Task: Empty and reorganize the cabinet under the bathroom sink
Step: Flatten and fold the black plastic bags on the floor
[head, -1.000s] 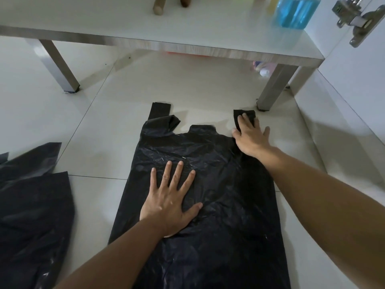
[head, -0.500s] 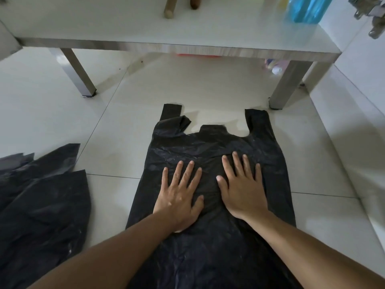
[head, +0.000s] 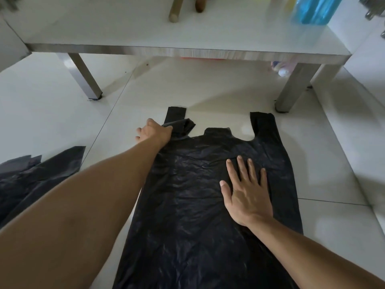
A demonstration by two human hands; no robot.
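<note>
Left hand has moved from bag middle to the crumpled left handle at 11 o'clock, pinching it; right hand lies flat, open, on black plastic bag, long axis 12-to-6 on floor.

The left arm is stretched far forward, its hand palm down; the right hand is laid flat, fingers spread.

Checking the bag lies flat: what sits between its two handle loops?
In the head view, only bare floor tile and the bag's short middle tab lie between the handle loops.
</note>
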